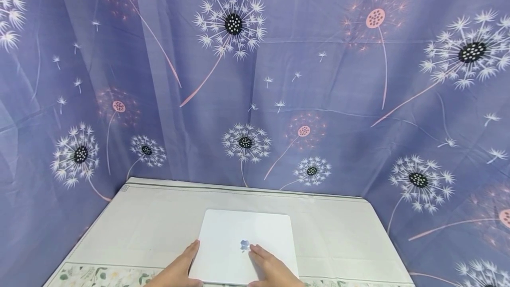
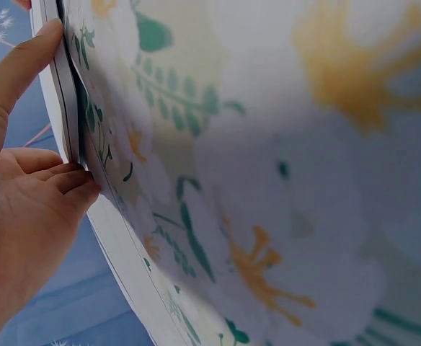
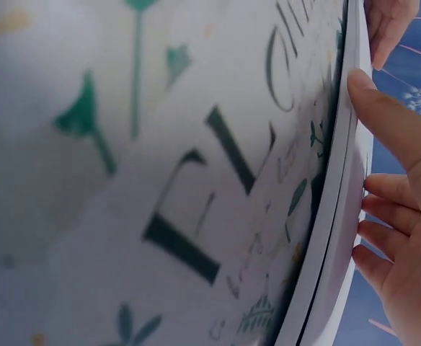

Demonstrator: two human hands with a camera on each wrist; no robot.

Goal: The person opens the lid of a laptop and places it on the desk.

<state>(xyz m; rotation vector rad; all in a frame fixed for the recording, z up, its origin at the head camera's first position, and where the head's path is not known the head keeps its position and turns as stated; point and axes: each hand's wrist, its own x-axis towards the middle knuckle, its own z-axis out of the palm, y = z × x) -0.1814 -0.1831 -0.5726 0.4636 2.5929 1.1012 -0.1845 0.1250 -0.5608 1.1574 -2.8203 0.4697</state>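
A closed silver laptop (image 1: 223, 238) with an apple logo lies flat on the cloth-covered table. My left hand (image 1: 177, 271) rests along its left side. In the left wrist view, that thumb (image 2: 41, 50) touches the laptop's front edge, while the other fingers lie by the side near the corner. My right hand (image 1: 275, 271) lies over the right half of the lid, fingertips beside the logo. The right wrist view shows its thumb (image 3: 376, 104) against the front edge and its fingers (image 3: 383, 216) on the lid. The laptop's underside is hidden.
A white tablecloth (image 1: 147, 216) covers the table, with a floral band (image 1: 103, 274) along the front. Blue-purple dandelion curtains (image 1: 318, 79) hang behind the table and on both sides.
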